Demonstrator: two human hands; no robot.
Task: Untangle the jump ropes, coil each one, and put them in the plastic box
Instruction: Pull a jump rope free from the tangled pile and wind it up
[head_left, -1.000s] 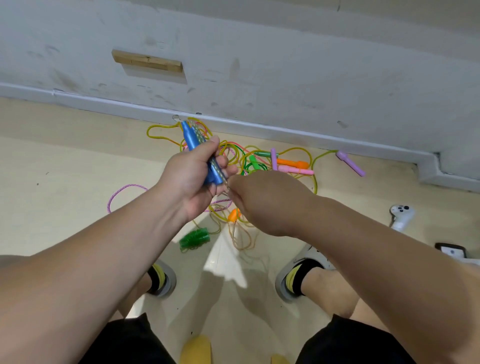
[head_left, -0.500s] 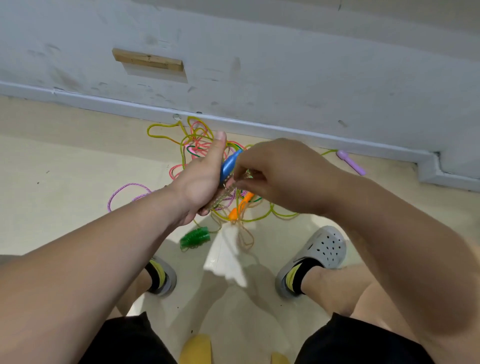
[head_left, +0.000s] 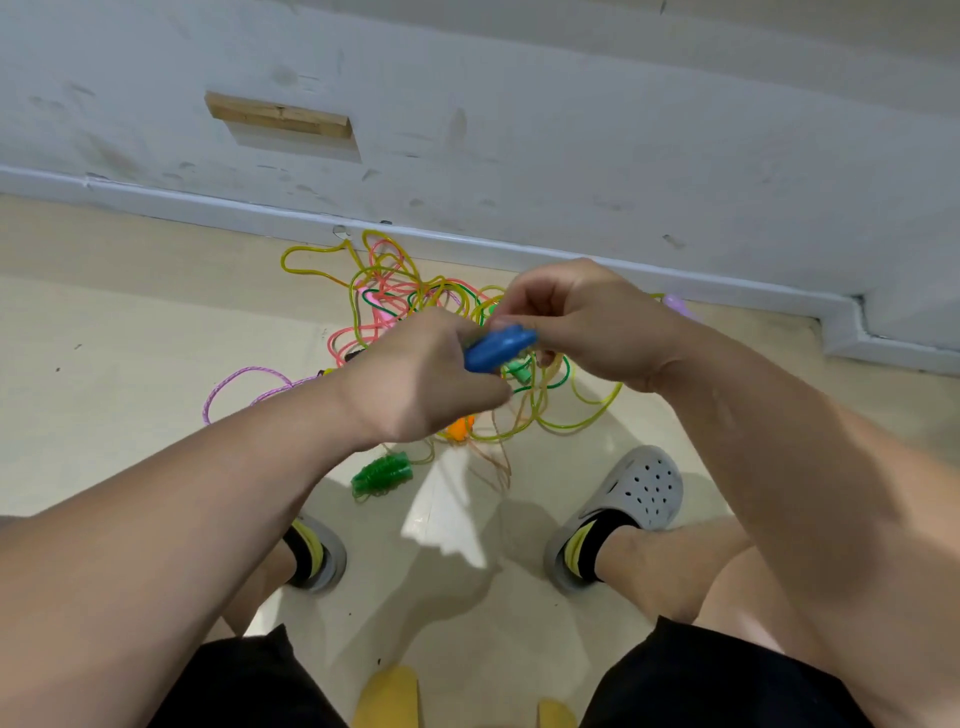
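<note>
Blue handle (head_left: 498, 349) tipped level, right grip (head_left: 592, 322) — pinching

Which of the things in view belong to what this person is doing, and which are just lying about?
Part of the job: blue handle held by left hand and right hand; tangled ropes; purple rope; green handle; orange handle.

Lying about: wooden block on the wall; grey clogs; yellow object at the bottom edge.

Blurred blue handle (head_left: 500, 349), ends hidden inside left hand (head_left: 421, 379) and right hand (head_left: 597, 322)
</note>
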